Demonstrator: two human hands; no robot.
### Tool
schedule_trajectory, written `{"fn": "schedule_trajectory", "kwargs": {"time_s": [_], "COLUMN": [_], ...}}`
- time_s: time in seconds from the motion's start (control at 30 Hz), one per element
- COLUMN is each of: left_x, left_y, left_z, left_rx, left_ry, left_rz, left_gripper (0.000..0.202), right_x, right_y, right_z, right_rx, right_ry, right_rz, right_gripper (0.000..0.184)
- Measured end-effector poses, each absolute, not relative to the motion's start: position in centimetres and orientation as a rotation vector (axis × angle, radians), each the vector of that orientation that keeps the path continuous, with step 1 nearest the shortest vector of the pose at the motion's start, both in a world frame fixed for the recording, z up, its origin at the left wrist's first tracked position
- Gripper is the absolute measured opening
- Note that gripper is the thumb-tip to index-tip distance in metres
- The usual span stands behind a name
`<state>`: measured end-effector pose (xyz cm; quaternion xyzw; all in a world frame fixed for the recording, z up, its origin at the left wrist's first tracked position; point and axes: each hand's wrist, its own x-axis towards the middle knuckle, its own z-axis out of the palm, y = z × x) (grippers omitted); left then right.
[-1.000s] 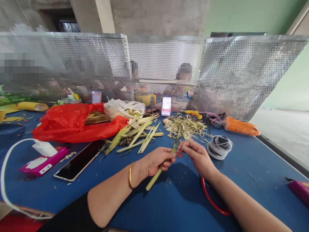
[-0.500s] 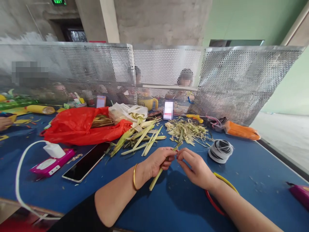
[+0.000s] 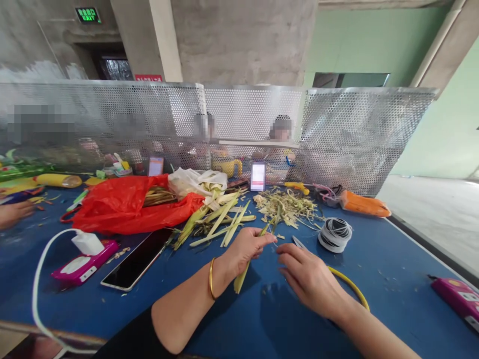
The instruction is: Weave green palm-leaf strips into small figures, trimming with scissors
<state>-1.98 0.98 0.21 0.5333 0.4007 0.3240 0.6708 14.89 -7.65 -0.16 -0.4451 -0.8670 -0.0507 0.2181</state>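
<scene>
Tabletop blue. Held plant stalk pale yellow-green. Scissors: yellow handle, silvery blade. Wire spool black and greyish white, banded. Heap of plant shreds straw-coloured, dull green flecks. One plastic bag bright red; second bag translucent white. Smartphone black-screened, pale edge. Power strip magenta; charger plug white. Bracelet gold, sleeve black. Packet orange. Perforated partition silver-grey, all-over dot pattern. Wall pale green.

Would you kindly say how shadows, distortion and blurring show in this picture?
Head view: a soft shadow lies on the blue table below the right hand; head view: the perforated screen seems stretched toward the right, likely wide-angle distortion; head view: the upright phone display is pixelated.
</scene>
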Motion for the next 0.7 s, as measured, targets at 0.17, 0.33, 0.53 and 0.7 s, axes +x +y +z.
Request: {"fn": "schedule_trajectory", "kwargs": {"time_s": [0.17,0.33,0.53,0.7], "left_x": [-2.2,-2.0,-1.4,-1.5], "left_y": [1.5,2.5,3.8,4.9], "left_z": [1.1,1.5,2.3,3.0], "left_rx": [1.325,1.413,1.499,1.595], "left_ry": [0.988,0.991,1.048,1.117], "left_rz": [0.824,0.861,0.932,1.039], "left_gripper": [0.032,0.027,0.027,0.025], "right_x": [19.2,21.2,20.8,21.4], "right_y": [-11.5,-13.0,-11.6,-11.3], "right_z": [-1.2,-2.4,-2.0,-2.3], "right_rx": [-1.954,-2.224,-2.332,-1.998], "right_ry": [-2.073,-2.062,-2.109,-1.811], "right_rz": [-0.143,0.005,0.123,0.523], "right_gripper": [0.019,0.038,0.051,0.058]}}
